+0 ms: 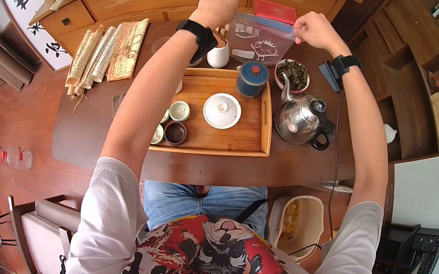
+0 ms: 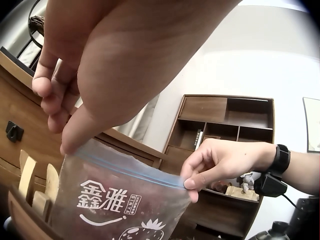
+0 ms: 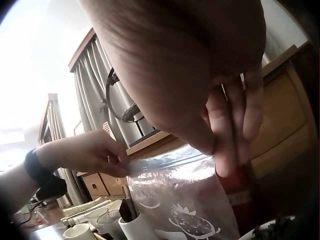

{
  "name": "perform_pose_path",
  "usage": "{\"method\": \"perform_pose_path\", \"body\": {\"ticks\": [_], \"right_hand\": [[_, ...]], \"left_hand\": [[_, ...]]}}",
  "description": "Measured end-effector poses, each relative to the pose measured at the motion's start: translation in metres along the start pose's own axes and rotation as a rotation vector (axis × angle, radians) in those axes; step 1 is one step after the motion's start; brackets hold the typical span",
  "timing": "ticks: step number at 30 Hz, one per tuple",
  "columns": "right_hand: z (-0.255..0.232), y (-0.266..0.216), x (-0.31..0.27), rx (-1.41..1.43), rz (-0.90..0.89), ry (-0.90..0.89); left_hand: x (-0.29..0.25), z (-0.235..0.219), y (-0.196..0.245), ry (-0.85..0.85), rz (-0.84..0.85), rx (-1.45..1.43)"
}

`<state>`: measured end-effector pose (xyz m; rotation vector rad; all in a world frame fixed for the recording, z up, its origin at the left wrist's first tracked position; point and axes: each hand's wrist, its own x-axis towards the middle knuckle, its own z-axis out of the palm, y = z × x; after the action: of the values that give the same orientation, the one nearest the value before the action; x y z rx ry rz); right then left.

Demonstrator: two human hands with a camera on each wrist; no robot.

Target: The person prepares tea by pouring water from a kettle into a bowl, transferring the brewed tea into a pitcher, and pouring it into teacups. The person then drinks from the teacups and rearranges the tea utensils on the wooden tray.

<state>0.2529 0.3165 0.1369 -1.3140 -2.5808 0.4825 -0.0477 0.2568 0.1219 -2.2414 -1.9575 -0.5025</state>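
A clear zip-lock bag (image 1: pixel 260 42) with white lettering and a strawberry drawing hangs upright over the far side of the table. My left hand (image 1: pixel 218 8) pinches its upper left corner. With thumb and fingertips, my right hand (image 1: pixel 319 33) grips the upper right corner, at the end of the blue zip strip (image 2: pixel 130 172). The top edge is stretched between both hands. Just in front of the bag stand a blue tin (image 1: pixel 251 81) with a lid and a bowl of dark tea leaves (image 1: pixel 293 75). A white holder (image 1: pixel 218 57) with wooden tools is beside it.
A wooden tray (image 1: pixel 267 116) bears a white lidded bowl (image 1: pixel 222 111) and several small cups (image 1: pixel 180 110). Right of it stands a steel kettle (image 1: pixel 299 121). Bamboo scrolls (image 1: pixel 93 58) lie at the left, and a red box (image 1: pixel 276 11) is behind the bag.
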Motion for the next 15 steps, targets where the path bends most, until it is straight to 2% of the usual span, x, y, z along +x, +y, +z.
{"method": "perform_pose_path", "body": {"ticks": [2, 7, 10, 15], "right_hand": [[0.005, 0.005, 0.002, -0.012, 0.033, -0.006], [0.008, -0.001, -0.003, -0.066, 0.131, 0.21], [0.007, -0.003, -0.004, -0.148, 0.144, 0.276], [0.005, -0.007, -0.005, -0.159, 0.16, 0.291]], "left_hand": [[0.002, 0.006, 0.001, 0.0, 0.007, -0.005], [0.005, 0.011, 0.005, 0.074, -0.052, 0.013], [0.008, 0.016, 0.004, 0.083, -0.07, -0.009], [0.012, 0.026, -0.001, 0.101, -0.067, -0.026]]}}
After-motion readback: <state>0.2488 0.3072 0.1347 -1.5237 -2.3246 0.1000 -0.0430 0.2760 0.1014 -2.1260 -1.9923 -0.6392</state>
